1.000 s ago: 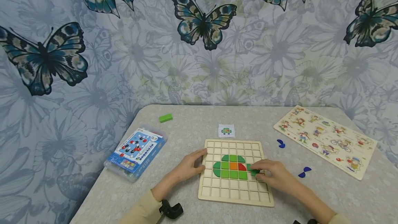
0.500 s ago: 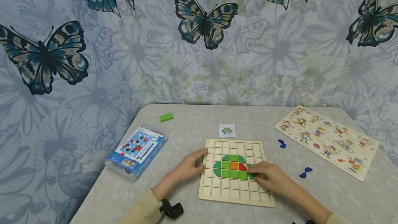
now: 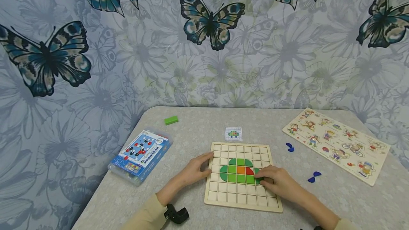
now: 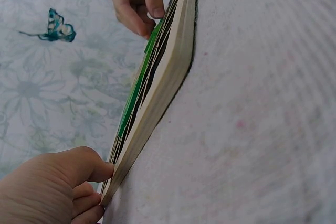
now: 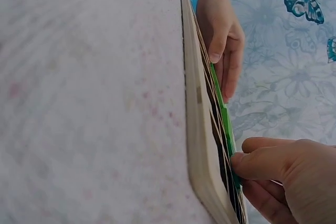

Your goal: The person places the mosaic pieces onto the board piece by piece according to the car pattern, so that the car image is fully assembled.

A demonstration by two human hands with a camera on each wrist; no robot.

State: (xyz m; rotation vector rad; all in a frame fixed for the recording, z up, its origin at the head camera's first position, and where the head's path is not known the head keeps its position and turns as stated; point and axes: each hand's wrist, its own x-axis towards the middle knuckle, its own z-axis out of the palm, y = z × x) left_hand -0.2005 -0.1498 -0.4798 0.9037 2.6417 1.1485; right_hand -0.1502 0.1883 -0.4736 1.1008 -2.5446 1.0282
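Observation:
A square wooden grid board (image 3: 225,197) lies on the table, bearing a shape of green, orange and red tiles. My left hand (image 3: 192,170) rests at the board's left edge, thumb and fingers spread apart and touching the rim. Over the right end of the shape, my right hand (image 3: 277,180) pinches a dark green rounded tile (image 3: 258,180) between thumb and fingers, down at the grid. That tile is partly covered by the fingertips. In the right wrist view the thumb presses against the green tile (image 5: 235,170) at the board's surface.
Behind the board lies a small pattern card (image 3: 234,134). Blue rounded tiles (image 3: 314,177) lie to the right, near a wooden picture board (image 3: 335,144). At left are a blue boxed set (image 3: 140,155) and a green block (image 3: 171,120).
My right hand has shifted slightly left and lowered the dark green tile into line with the shape's right end. Over the last half second it barely moves. The left hand stays put.

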